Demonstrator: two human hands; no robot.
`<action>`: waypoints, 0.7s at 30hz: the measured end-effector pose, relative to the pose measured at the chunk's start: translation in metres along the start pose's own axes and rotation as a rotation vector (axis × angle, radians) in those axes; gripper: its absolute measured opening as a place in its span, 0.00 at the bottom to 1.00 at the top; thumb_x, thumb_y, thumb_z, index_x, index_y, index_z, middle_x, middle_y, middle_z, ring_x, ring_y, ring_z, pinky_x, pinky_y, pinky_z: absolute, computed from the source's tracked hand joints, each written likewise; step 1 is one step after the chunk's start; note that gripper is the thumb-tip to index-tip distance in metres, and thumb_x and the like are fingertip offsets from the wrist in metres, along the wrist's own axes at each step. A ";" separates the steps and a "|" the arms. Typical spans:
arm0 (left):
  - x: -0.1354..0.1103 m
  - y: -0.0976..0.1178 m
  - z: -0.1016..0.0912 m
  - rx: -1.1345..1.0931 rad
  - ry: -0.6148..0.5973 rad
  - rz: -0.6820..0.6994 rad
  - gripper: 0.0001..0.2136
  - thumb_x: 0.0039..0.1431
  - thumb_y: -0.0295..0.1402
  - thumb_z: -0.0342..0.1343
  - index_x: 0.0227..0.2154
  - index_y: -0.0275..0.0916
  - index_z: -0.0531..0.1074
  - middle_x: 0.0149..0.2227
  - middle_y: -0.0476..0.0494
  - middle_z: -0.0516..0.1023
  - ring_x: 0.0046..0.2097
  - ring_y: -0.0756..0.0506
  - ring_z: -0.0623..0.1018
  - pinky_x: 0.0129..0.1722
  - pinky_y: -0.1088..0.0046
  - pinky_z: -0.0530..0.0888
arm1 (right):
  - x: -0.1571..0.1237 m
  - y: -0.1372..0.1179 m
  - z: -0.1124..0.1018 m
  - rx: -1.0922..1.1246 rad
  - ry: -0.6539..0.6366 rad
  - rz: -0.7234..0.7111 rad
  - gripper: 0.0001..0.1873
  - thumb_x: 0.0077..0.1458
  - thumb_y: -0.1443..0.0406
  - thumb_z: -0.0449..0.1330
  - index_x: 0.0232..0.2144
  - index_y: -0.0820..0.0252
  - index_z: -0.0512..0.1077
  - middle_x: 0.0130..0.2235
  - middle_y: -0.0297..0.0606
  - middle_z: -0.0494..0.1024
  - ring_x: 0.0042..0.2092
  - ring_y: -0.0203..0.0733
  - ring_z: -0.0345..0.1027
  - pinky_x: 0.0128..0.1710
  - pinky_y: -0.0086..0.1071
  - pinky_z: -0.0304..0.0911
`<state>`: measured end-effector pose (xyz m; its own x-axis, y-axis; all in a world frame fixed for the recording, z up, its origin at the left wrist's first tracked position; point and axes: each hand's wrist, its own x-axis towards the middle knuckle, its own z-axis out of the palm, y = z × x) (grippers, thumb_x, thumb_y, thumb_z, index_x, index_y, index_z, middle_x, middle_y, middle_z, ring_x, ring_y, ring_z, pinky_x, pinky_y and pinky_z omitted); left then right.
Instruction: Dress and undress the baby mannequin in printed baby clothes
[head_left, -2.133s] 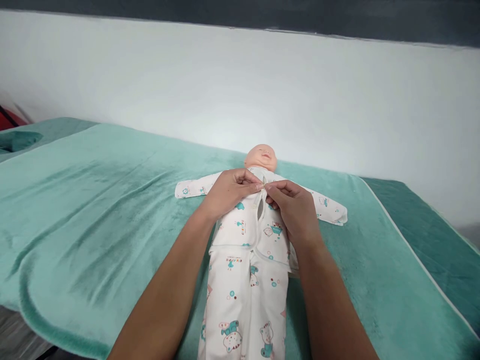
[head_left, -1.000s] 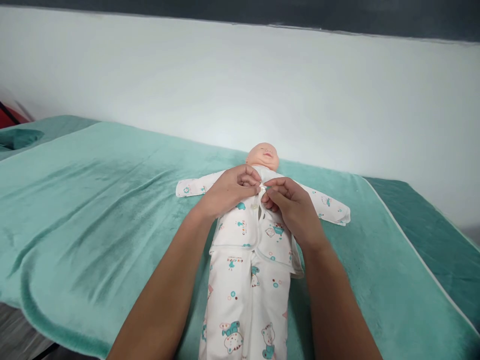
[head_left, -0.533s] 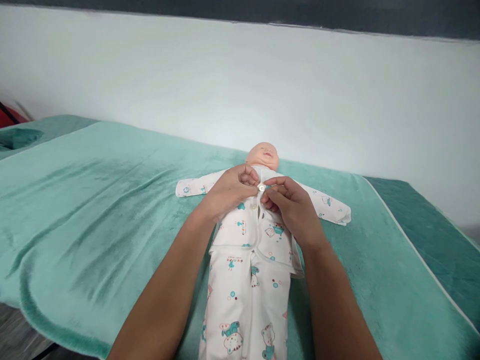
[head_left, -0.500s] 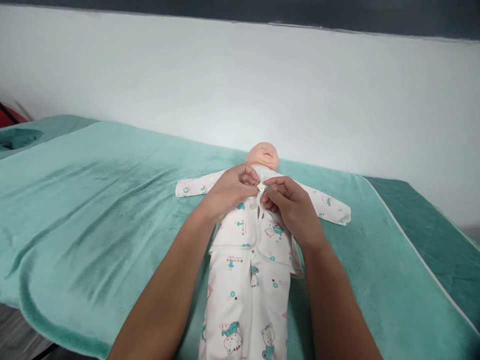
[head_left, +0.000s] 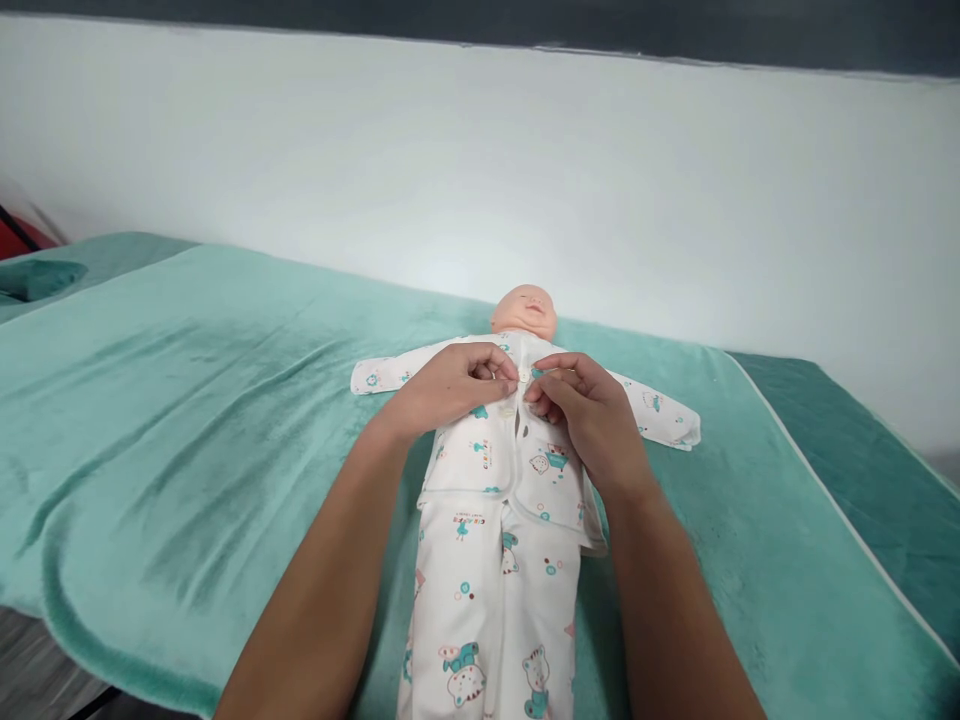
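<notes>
A baby doll [head_left: 525,310] lies on its back, dressed in a white long-sleeved baby shirt [head_left: 469,465] with printed animals and matching trousers [head_left: 487,600]. At the chest, a small pale button [head_left: 523,377] sits on the shirt's front opening between my hands. My left hand [head_left: 465,382] is closed, thumb and forefinger at the shirt edge left of the button. Curled on the other side, my right hand [head_left: 589,405] has its fingertips at the cloth; what lies under them is partly hidden. Lower down, another button [head_left: 508,412] shows, with a gap in the front below it.
A light teal plush blanket [head_left: 187,430] is spread under the doll, with folds at the left. Darker green cloth [head_left: 847,440] lies along the right. A white wall [head_left: 450,170] rises behind the doll's head. Something red [head_left: 15,238] shows at the far left.
My left hand has dropped slightly, and its fingers have drawn a little left of the button. My right fingertips have shifted a bit right. The button now looks flatter against the shirt.
</notes>
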<state>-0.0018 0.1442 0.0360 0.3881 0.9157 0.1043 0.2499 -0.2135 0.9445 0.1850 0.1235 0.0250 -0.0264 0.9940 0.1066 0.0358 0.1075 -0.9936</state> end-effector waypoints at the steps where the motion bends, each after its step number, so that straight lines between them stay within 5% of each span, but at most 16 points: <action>1: 0.000 0.000 -0.001 -0.001 -0.010 -0.007 0.07 0.56 0.35 0.59 0.35 0.38 0.76 0.26 0.52 0.65 0.28 0.53 0.64 0.25 0.77 0.59 | 0.000 0.000 0.000 0.005 0.021 -0.006 0.07 0.52 0.65 0.60 0.36 0.57 0.71 0.29 0.31 0.79 0.28 0.32 0.66 0.29 0.27 0.59; 9: 0.000 -0.003 -0.001 -0.071 0.043 -0.018 0.10 0.58 0.36 0.58 0.41 0.42 0.77 0.29 0.51 0.67 0.28 0.53 0.65 0.24 0.77 0.61 | -0.002 0.002 0.005 -0.080 0.145 -0.087 0.06 0.50 0.68 0.57 0.33 0.57 0.71 0.32 0.31 0.81 0.24 0.31 0.66 0.25 0.27 0.59; 14: -0.001 -0.004 -0.007 -0.074 -0.002 -0.021 0.09 0.58 0.40 0.59 0.34 0.40 0.76 0.29 0.49 0.69 0.29 0.52 0.66 0.26 0.76 0.63 | -0.006 -0.002 0.006 -0.185 0.157 -0.119 0.06 0.53 0.66 0.56 0.34 0.56 0.72 0.34 0.32 0.81 0.25 0.33 0.66 0.23 0.27 0.59; 17: -0.003 -0.001 -0.012 -0.033 -0.122 -0.002 0.11 0.56 0.42 0.62 0.31 0.39 0.76 0.30 0.49 0.71 0.31 0.51 0.68 0.29 0.74 0.64 | -0.013 -0.015 0.002 -0.320 0.099 -0.104 0.05 0.56 0.62 0.56 0.33 0.56 0.71 0.30 0.32 0.78 0.26 0.34 0.66 0.24 0.28 0.58; 21: -0.006 0.002 -0.017 0.054 -0.244 0.029 0.11 0.53 0.42 0.64 0.33 0.40 0.78 0.30 0.49 0.73 0.32 0.51 0.68 0.30 0.74 0.64 | -0.029 -0.037 -0.001 -0.785 -0.093 -0.071 0.15 0.57 0.57 0.59 0.22 0.57 0.64 0.22 0.29 0.70 0.24 0.34 0.59 0.24 0.29 0.51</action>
<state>-0.0189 0.1443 0.0431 0.5972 0.8007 0.0466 0.2797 -0.2624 0.9235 0.1853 0.0907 0.0587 -0.1371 0.9819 0.1303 0.7239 0.1891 -0.6635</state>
